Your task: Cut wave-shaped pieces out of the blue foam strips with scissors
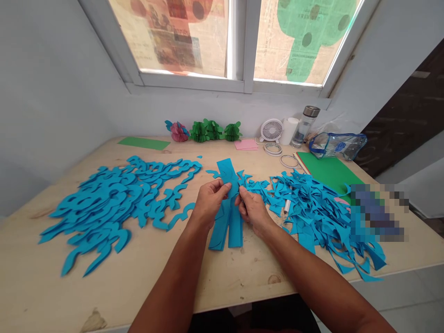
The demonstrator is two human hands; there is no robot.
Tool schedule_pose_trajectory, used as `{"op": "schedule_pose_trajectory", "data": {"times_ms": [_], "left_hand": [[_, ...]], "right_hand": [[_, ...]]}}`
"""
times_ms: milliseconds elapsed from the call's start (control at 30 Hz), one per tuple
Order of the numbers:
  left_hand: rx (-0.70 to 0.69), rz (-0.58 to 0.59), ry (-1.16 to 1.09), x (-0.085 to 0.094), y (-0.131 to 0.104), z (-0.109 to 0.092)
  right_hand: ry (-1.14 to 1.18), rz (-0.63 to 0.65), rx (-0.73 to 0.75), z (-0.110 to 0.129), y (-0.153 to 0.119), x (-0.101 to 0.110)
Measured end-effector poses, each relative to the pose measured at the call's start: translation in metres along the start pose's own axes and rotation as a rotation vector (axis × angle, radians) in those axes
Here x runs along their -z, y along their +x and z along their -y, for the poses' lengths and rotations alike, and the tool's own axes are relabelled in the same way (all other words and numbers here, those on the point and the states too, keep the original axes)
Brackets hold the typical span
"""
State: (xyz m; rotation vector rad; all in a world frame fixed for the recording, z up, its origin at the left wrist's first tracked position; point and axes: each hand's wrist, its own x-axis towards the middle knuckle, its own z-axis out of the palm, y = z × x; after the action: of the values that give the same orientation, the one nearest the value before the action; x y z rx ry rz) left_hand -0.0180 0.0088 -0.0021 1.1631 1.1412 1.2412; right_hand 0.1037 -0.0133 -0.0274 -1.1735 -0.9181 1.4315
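Note:
A folded blue paper strip (227, 167) with faint drawn curves stands tilted up above the table, pinched between the thumb and fingers of my left hand (210, 200). My right hand (253, 210) is closed at the strip's right edge, thumb and fingertips against the paper; whether anything else is inside that hand is hidden. Below both hands, more blue paper strips (236, 231) lie flat, one with curved lines marked on it. A large pile of wavy blue cutouts (114, 194) spreads to the left. On the right is a heap of pointed blue scraps (312, 203).
A white marker (287, 206) lies among the scraps. Green sheets (329, 169) and a clear pouch (340, 145) are at the right. Along the wall stand a small fan (271, 130), a water bottle (305, 127) and green paper ornaments (213, 129). A green strip (144, 143) lies back left.

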Motion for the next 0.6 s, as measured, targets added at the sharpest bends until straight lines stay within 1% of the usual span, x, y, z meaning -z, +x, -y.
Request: {"op": "schedule_pose_trajectory", "data": {"times_ms": [133, 367, 600], "left_hand": [[0.023, -0.009, 0.007, -0.002, 0.0, 0.001], [0.041, -0.05, -0.075, -0.005, 0.004, 0.013], [0.036, -0.011, -0.101, -0.005, 0.003, 0.011]], "right_hand": [[0.02, 0.004, -0.014, 0.001, -0.001, -0.001], [0.063, 0.001, -0.039, 0.003, -0.004, -0.003], [0.078, -0.005, -0.059, 0.003, -0.003, -0.003]]}}
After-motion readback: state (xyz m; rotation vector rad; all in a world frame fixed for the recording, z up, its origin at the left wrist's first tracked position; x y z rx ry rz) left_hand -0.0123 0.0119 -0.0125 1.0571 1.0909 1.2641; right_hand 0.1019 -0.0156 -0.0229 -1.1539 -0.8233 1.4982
